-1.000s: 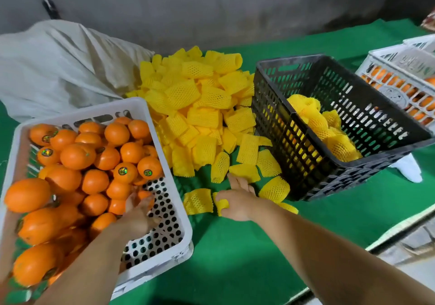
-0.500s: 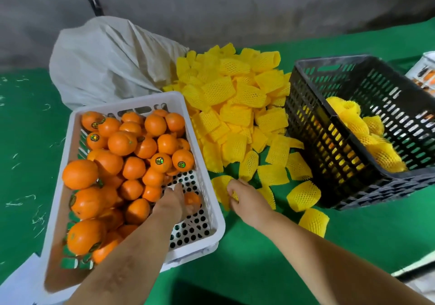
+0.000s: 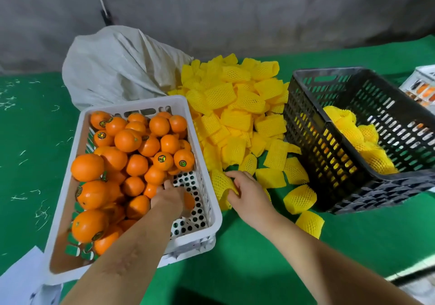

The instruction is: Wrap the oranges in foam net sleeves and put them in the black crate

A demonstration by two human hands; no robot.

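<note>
Since the earlier frames, the view has swung left and the right hand (image 3: 249, 192) has been closed around one yellow foam net sleeve (image 3: 221, 183) at the near edge of the pile of sleeves (image 3: 237, 121), where before it only rested on the green felt-like table cover (image 3: 247, 257). An orange (image 3: 189, 200) is being grasped by the left hand (image 3: 170, 197) low in the white perforated plastic crate (image 3: 207, 187), though most of the fruit is hidden by the fingers. Wrapping has not yet begun on this orange. Several sleeved oranges (image 3: 362, 144) are already lying in the black slotted plastic crate (image 3: 313, 130), which is judged far from full, and many glossy, stickered oranges are left in the white crate. Soft, springy, open-meshed tubes make up the sleeves, some flattened, some rounded. A crumpled grey woven sack (image 3: 117, 69) is slumped behind the pile.
</note>
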